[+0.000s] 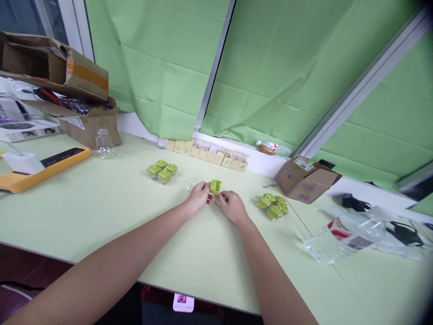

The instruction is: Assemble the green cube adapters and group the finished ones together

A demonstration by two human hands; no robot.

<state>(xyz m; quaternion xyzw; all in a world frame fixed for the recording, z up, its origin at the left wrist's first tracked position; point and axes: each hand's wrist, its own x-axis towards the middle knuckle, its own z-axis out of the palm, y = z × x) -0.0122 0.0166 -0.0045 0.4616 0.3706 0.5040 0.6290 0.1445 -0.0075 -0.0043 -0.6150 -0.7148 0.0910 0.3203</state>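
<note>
Over the middle of the table, a green plastic lid (215,186) is tilted between my two hands. My left hand (199,197) grips the lid's left side with its fingers closed. At its lower right edge, my right hand (233,206) has its fingers pinched together around a small dark piece too small to name. A clear, lidless container (190,183) sits just behind my left hand. To the left is a group of several clear jars with green lids (162,171). A similar group of green-lidded jars (272,206) stands to the right of my right hand.
Small cardboard boxes (211,153) line the wall. A clear bottle (345,237) lies at right, near an open carton (306,179). At left are a glass jar (104,144), an orange power strip (67,161) and stacked cardboard boxes (86,76). The table's front edge runs below my forearms.
</note>
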